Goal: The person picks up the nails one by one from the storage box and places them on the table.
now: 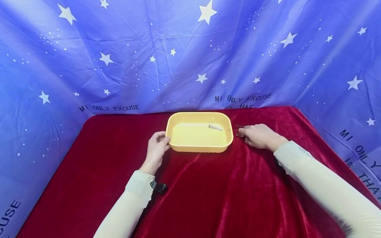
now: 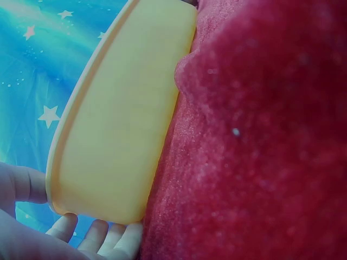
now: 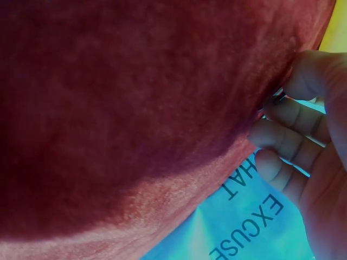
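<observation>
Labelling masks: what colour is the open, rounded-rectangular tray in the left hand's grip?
Yellow; the rounded-rectangular tray shows best in the head view.

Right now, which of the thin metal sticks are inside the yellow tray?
The small bunch lying in the right part of the yellow tray. The other sticks poke out from the right hand, outside the tray.

Curtained booth [image 1: 34, 129], starry blue drapes [image 1: 181, 29], red-clothed table [image 1: 98, 172]

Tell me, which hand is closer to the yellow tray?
Left. The left hand grips the yellow tray at its left end; the right hand, pinching thin sticks, is beyond the right end, not touching it.
</observation>
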A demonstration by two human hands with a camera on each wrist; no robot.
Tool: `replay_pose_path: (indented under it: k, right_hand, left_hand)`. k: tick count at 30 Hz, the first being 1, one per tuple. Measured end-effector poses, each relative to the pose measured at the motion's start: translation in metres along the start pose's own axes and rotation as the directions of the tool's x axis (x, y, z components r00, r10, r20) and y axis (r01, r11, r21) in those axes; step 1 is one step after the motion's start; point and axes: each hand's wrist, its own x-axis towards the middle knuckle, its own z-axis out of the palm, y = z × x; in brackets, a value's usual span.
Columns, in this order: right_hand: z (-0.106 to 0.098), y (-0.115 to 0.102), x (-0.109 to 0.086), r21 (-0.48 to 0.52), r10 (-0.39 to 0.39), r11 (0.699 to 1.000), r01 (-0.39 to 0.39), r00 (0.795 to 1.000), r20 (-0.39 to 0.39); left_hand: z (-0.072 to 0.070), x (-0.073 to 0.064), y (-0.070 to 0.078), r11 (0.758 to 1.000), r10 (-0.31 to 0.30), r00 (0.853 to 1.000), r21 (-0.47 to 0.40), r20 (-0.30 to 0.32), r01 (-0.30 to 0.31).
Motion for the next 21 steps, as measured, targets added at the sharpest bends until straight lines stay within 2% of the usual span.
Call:
replay_pose_path:
  k: [21]
  right_hand:
    - [0.0013,-0.0023,-0.0044,-0.023,-0.029,0.999,0.028,0.999,-0.014]
  left_hand:
    - [-0.0004,0.0012,0.0009,1.0,-0.001,1.0,0.005,0.003,0.001]
